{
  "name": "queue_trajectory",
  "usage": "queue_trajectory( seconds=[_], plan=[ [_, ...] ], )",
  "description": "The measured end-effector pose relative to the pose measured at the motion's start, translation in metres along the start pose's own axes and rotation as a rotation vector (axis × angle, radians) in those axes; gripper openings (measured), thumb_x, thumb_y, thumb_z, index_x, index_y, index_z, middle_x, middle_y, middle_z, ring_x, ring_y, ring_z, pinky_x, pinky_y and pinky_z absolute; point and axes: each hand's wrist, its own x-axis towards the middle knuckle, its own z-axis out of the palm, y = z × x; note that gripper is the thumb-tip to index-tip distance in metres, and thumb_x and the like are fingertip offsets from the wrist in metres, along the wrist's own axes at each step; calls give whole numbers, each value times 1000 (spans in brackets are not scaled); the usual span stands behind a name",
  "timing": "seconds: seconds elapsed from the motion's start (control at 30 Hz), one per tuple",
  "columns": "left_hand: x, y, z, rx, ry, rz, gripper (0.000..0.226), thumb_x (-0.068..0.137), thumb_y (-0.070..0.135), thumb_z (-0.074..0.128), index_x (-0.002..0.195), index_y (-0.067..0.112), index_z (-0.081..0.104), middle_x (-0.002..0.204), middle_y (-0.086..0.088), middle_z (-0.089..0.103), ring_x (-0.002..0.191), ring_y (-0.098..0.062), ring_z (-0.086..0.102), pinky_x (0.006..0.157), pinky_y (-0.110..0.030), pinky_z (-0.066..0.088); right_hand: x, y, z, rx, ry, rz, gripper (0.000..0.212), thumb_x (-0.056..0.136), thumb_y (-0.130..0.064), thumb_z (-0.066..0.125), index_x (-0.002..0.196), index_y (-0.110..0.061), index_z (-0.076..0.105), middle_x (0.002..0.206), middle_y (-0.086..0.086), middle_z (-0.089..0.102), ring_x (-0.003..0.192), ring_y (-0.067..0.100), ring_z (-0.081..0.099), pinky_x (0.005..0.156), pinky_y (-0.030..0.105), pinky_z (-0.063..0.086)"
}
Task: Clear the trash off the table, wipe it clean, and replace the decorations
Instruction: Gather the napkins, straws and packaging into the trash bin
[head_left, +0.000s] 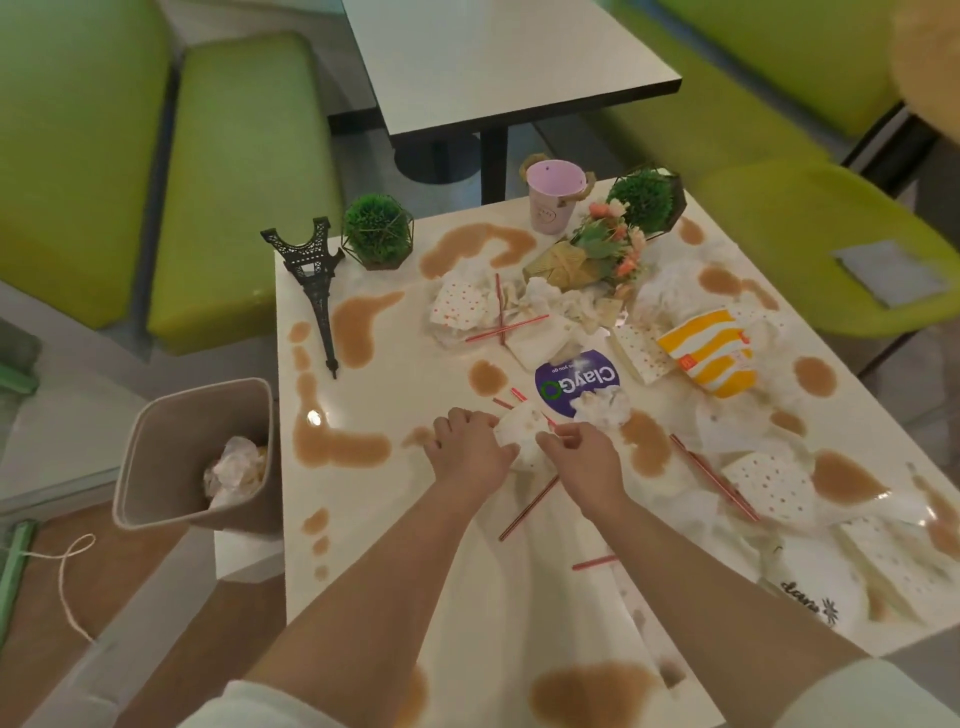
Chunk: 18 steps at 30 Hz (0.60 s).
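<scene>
**Trash still spread across the stained bench**

Trash covers most of the white bench (363, 519): crumpled napkins, dotted wrappers, red straws and a yellow-striped carton (709, 356) at the right, all lying among brown spills. I have both hands near the middle of it. My left hand (467, 447) and right hand (584, 457) each have fingers curled onto the same crumpled napkin (522, 434), one on either side, just in front of a purple ClayGo sticker (576, 382). A red straw (530, 506) lies under my right wrist.

Decorations stand along the far edge: a fallen Eiffel Tower model (314, 283) at the left, a green ball plant (376, 231) beside it, a pink bucket (553, 195), a flower bunch (597, 249) lying on its side, and a second ball plant (647, 200). A beige bin (171, 467) holding crumpled paper sits off the bench's left edge.
</scene>
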Motion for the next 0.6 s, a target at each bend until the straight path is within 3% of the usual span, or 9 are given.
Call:
queue_trajectory(
  seconds=[0.1,0.2,0.4,0.5,0.6],
  plan=[
    [3,2,-2,-238,-1,-19,34,87,37,64,118,29,52,124,5,56,112,-19,49,96,-34,39,0,-2,-3,15,2,-17,22,91,-32,65,104,-15,64,98,-3,64,77,3,56,57,15,35],
    [2,6,-4,-545,-29,-36,27,91,22,61,116,23,48,113,0,62,86,-17,56,75,-31,46,5,-3,-8,-7,7,-55,17,96,-31,57,96,-15,63,84,-9,62,74,8,57,55,17,35],
    [5,0,-11,-664,103,-116,35,93,19,59,124,24,43,102,-1,58,85,-20,60,73,-32,50,27,-1,-17,-380,20,-166,21,95,-18,57,112,-18,70,111,1,62,87,18,62,67,27,48],
    [8,-6,-16,-715,143,-146,34,94,15,59,125,21,46,101,2,56,82,-14,56,62,-21,42,31,0,-18,-529,-28,-210,17,91,-21,64,105,-18,74,97,3,67,80,19,64,70,33,56],
    [11,-13,-21,-704,146,-153,35,93,14,60,126,20,48,103,3,53,91,-16,53,75,-23,41,31,-2,-19,-605,-47,-207,15,91,-13,61,96,-14,75,86,2,69,74,19,64,68,34,57]
  ],
)
